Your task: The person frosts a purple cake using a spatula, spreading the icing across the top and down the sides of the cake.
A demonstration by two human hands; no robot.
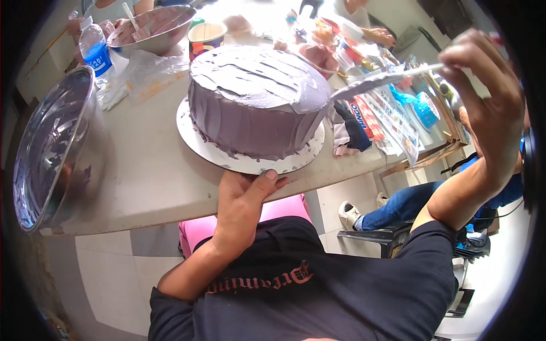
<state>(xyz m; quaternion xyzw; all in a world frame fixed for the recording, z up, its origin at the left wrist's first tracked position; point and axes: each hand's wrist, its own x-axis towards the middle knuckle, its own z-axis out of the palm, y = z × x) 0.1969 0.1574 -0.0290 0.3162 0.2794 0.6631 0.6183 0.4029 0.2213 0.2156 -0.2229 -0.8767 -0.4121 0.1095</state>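
A round cake [256, 123] covered in greyish-purple frosting stands on a white cake board [204, 147]. Ridges run across its top, and the side is smoother with a few marks. My left hand [245, 204] grips the near edge of the board, thumb on top. Raised at the right, my right hand [486, 81] holds a frosting-coated spatula [375, 83] by its thin white end. The spatula's tip meets or nearly meets the cake's upper right edge; I cannot tell which.
A metal bowl [81, 128] smeared with purple frosting leans at the left. Behind are a water bottle [96, 51], another bowl [162, 40] and a paper tub [207, 36]. A dark cloth [354, 130] and packets crowd the right. Other people sit around; a black chair [379, 241] stands at lower right.
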